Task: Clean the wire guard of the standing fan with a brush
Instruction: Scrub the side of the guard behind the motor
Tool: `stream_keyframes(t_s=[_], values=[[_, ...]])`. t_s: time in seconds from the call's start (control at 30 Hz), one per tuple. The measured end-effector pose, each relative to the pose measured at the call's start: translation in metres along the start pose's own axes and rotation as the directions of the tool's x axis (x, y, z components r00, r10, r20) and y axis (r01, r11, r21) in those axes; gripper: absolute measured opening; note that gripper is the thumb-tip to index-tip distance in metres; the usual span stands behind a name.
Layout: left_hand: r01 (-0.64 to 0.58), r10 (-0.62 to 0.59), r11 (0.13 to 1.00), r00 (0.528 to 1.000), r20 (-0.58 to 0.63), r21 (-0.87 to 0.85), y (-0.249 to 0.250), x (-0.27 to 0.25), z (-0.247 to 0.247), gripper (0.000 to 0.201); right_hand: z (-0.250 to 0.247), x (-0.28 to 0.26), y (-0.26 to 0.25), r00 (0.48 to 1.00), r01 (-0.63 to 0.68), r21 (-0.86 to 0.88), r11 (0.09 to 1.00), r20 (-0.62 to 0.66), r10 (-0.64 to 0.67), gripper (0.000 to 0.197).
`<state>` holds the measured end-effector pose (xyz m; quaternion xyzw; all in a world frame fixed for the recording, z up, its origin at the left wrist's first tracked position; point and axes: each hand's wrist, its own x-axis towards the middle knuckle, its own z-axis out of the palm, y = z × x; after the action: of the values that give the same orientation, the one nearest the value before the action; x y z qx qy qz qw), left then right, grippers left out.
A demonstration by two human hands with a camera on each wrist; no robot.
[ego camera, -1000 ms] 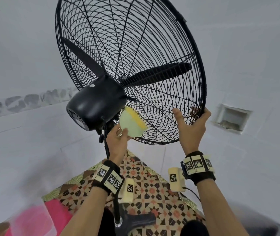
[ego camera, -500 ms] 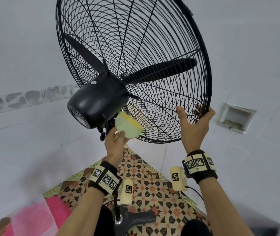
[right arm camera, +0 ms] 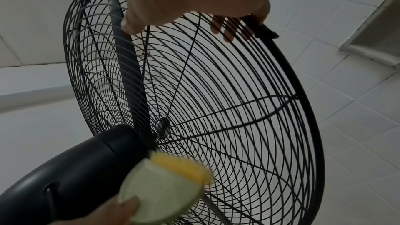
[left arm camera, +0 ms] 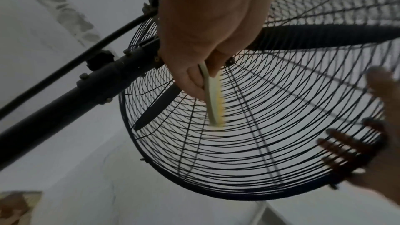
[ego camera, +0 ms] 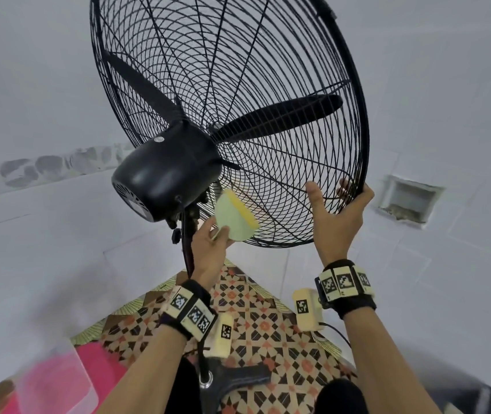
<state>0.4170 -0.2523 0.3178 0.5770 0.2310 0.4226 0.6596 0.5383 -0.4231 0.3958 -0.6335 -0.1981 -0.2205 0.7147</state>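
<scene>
A black standing fan fills the head view, with its round wire guard tilted toward me and the motor housing at the back. My left hand pinches a pale green brush whose yellow bristles lie against the rear wires beside the motor. In the left wrist view the brush is edge-on against the guard. My right hand grips the guard's lower right rim, fingers hooked through the wires. The right wrist view shows the brush and the rim.
The fan's pole runs down to a black base on a patterned tile floor. White walls surround it, with a recessed vent to the right. A clear plastic tub over something pink sits at lower left.
The brush has slid along the rear wires beside the motor, down and then back up a little. My right hand keeps its hold on the rim, and the fan sits a bit higher in view.
</scene>
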Motion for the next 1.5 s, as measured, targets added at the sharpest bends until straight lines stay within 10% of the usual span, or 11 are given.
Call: stream_keyframes(t_s=[0.23,0.47,0.63,0.83,1.0,1.2,1.37,1.5], values=[[0.041,-0.039,0.999,0.996,-0.086,0.026,-0.008,0.002,-0.012,0.041,0.001,-0.005,-0.003,1.000,0.011,0.012,1.000,0.001,-0.011,0.090],[-0.037,0.034,0.999,0.994,0.106,0.021,-0.004,-0.022,0.001,0.030,0.001,-0.004,-0.001,1.000,-0.012,0.011,1.000,-0.009,0.012,0.093],[0.029,-0.024,0.998,0.996,-0.087,0.060,-0.012,-0.009,-0.005,0.036,0.001,-0.009,-0.004,1.000,-0.001,0.027,1.000,-0.012,0.001,0.091],[-0.059,0.054,0.997,0.992,0.116,0.040,-0.005,-0.026,0.002,0.031,0.003,-0.005,-0.002,1.000,-0.021,0.016,1.000,-0.022,0.021,0.090],[0.032,-0.028,0.999,0.995,-0.099,0.036,-0.011,-0.011,-0.001,0.031,0.002,-0.009,-0.004,1.000,-0.013,0.025,1.000,-0.016,0.014,0.090],[-0.051,0.046,0.998,0.991,0.128,0.039,-0.007,-0.026,-0.001,0.033,0.003,-0.007,-0.003,0.999,-0.026,0.022,0.999,-0.027,0.026,0.092],[0.134,-0.125,0.988,0.985,-0.120,0.072,-0.025,-0.015,0.004,0.037,0.002,-0.011,-0.007,1.000,-0.009,0.025,1.000,-0.013,0.009,0.092],[0.008,-0.006,0.993,1.000,-0.014,0.118,-0.026,-0.028,0.020,0.038,0.000,-0.009,-0.005,1.000,-0.021,0.033,0.999,-0.016,0.021,0.092]])
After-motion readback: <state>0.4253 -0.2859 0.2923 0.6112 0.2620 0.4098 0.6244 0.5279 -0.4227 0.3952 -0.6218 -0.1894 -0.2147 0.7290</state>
